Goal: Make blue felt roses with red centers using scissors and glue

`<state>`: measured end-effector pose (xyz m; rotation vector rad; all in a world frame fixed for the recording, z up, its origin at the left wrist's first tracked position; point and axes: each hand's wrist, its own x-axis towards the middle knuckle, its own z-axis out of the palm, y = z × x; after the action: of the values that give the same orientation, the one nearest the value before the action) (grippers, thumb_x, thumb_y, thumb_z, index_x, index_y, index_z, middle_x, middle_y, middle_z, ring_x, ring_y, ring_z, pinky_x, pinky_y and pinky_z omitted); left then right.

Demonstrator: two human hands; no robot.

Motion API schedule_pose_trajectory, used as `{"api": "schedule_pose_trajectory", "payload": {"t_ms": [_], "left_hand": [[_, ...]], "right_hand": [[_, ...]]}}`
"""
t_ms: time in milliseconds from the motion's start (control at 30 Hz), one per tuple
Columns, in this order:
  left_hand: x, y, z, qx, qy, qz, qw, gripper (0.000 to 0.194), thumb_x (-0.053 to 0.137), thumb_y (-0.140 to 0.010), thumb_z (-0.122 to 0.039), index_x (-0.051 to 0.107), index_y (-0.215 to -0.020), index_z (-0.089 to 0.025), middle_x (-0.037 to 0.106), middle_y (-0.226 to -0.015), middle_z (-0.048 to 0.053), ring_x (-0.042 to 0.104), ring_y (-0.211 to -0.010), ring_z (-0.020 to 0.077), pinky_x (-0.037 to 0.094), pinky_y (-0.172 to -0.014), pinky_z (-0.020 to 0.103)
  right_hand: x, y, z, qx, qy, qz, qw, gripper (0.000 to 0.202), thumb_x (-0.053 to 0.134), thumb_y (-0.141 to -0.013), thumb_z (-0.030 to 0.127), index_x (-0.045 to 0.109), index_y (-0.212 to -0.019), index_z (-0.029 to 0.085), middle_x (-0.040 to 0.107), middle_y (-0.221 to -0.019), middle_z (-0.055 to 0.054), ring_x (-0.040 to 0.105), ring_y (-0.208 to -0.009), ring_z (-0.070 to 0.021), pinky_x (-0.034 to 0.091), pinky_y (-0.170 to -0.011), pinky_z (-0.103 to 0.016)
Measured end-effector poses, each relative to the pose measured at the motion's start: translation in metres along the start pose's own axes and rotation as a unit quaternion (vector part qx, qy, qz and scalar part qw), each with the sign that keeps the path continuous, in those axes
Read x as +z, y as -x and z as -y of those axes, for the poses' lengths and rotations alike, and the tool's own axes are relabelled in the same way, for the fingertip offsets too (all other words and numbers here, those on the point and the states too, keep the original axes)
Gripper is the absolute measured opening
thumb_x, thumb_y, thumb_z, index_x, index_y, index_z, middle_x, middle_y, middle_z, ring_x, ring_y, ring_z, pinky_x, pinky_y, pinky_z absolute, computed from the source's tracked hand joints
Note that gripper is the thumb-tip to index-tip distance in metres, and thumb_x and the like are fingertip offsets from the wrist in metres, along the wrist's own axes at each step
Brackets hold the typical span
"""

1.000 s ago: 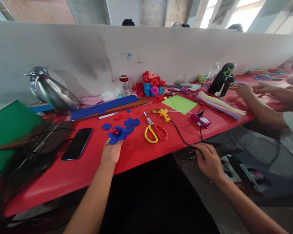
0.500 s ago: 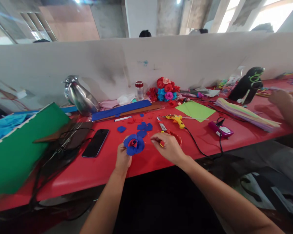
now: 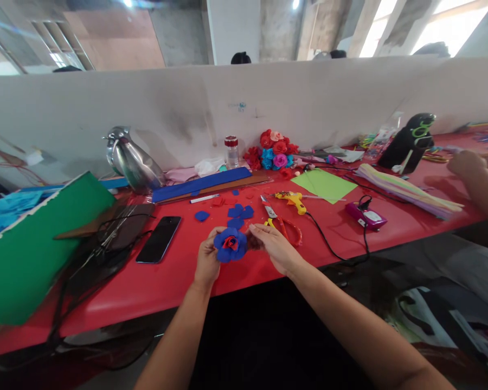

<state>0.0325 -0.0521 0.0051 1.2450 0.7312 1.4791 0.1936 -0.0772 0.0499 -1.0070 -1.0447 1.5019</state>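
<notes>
Over the glossy red desk [image 3: 117, 290], the left hand [image 3: 207, 262] closes its fingers on, and the partly open right hand [image 3: 282, 252] flanks, contact unclear, a round blue, red-centred paper flower [image 3: 230, 245], likely light, soft and crease-prone: grip beneath the petals.

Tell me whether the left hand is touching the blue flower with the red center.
Touching. The head view shows it: the left hand grips the blue flower at its left side, with fingers meeting the outer petals.
</notes>
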Motion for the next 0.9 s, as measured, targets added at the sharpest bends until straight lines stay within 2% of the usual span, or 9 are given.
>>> {"api": "schedule_pose_trajectory", "payload": {"t_ms": [133,233,367,533,633,700,767,833,900], "left_hand": [[-0.001,-0.001,0.002,-0.012,0.009,0.008,1.0,0.009,0.08,-0.063,-0.023,0.073,-0.063,-0.018,0.062,-0.082,0.005,0.056,-0.079,0.0151,0.046,-0.073,0.024],[0.0,-0.001,0.002,-0.022,0.018,-0.003,1.0,0.012,0.082,-0.06,-0.026,0.073,-0.064,-0.018,0.061,-0.08,0.004,0.055,-0.075,0.0141,0.047,-0.07,0.023],[0.002,-0.001,0.001,-0.032,0.029,-0.017,0.999,0.017,0.085,-0.056,-0.028,0.072,-0.062,-0.018,0.061,-0.074,0.003,0.055,-0.07,0.0132,0.047,-0.068,0.024],[0.0,-0.001,0.004,-0.046,0.023,-0.012,0.999,0.022,0.085,-0.055,-0.034,0.072,-0.063,-0.018,0.064,-0.074,0.003,0.057,-0.07,0.0141,0.049,-0.068,0.026],[-0.001,0.0,0.006,-0.064,0.034,-0.028,0.997,0.023,0.085,-0.057,-0.035,0.073,-0.068,-0.018,0.066,-0.072,0.002,0.059,-0.068,0.0142,0.05,-0.067,0.027],[-0.002,-0.001,0.007,-0.073,0.063,-0.056,0.994,0.024,0.086,-0.055,-0.035,0.073,-0.068,-0.019,0.066,-0.067,0.001,0.059,-0.063,0.0133,0.051,-0.066,0.027],[-0.002,-0.003,0.007,-0.07,0.096,-0.084,0.989,0.024,0.087,-0.053,-0.034,0.072,-0.068,-0.021,0.067,-0.066,-0.001,0.06,-0.064,0.013,0.051,-0.069,0.027],[-0.002,-0.006,0.008,-0.067,0.125,-0.114,0.983,0.021,0.086,-0.054,-0.03,0.072,-0.068,-0.023,0.069,-0.07,-0.002,0.062,-0.069,0.0132,0.051,-0.073,0.027],[-0.002,-0.007,0.009,-0.069,0.143,-0.141,0.977,0.018,0.084,-0.056,-0.023,0.072,-0.069,-0.024,0.07,-0.073,-0.002,0.063,-0.071,0.0131,0.051,-0.073,0.026]], "right_hand": [[0.0,-0.001,0.001,0.029,-0.02,-0.013,0.999,0.036,0.066,-0.073,0.055,0.064,-0.07,0.019,0.063,-0.062,0.0,0.057,-0.06,-0.0125,0.04,-0.06,-0.026],[0.004,0.0,0.002,0.047,-0.039,0.002,0.998,0.03,0.07,-0.07,0.048,0.062,-0.068,0.02,0.06,-0.063,0.002,0.053,-0.06,-0.0103,0.039,-0.059,-0.024],[0.009,-0.001,0.002,0.02,-0.043,0.013,0.999,0.027,0.074,-0.065,0.042,0.06,-0.064,0.02,0.056,-0.061,0.005,0.049,-0.057,-0.0091,0.039,-0.061,-0.024],[0.006,-0.004,0.001,0.009,-0.052,0.0,0.999,0.029,0.071,-0.067,0.046,0.059,-0.067,0.02,0.058,-0.062,0.003,0.051,-0.058,-0.0099,0.039,-0.061,-0.025],[0.001,-0.004,-0.005,-0.009,-0.009,-0.028,1.0,0.032,0.063,-0.074,0.051,0.057,-0.066,0.021,0.059,-0.062,0.001,0.053,-0.06,-0.0126,0.041,-0.062,-0.027],[-0.004,-0.003,-0.011,-0.058,0.089,-0.068,0.992,0.036,0.054,-0.081,0.051,0.053,-0.061,0.021,0.057,-0.06,0.0,0.054,-0.061,-0.0148,0.041,-0.064,-0.029],[-0.013,0.001,-0.016,-0.132,0.248,-0.124,0.952,0.036,0.048,-0.086,0.044,0.051,-0.058,0.022,0.056,-0.06,-0.002,0.054,-0.064,-0.0176,0.042,-0.068,-0.032],[-0.025,0.005,-0.02,-0.208,0.415,-0.181,0.867,0.027,0.048,-0.087,0.033,0.056,-0.065,0.021,0.063,-0.073,-0.006,0.057,-0.079,-0.0224,0.042,-0.078,-0.037],[-0.039,0.008,-0.025,-0.242,0.536,-0.227,0.777,0.014,0.051,-0.085,0.024,0.064,-0.084,0.021,0.067,-0.1,-0.011,0.054,-0.1,-0.0287,0.04,-0.088,-0.043]]}}
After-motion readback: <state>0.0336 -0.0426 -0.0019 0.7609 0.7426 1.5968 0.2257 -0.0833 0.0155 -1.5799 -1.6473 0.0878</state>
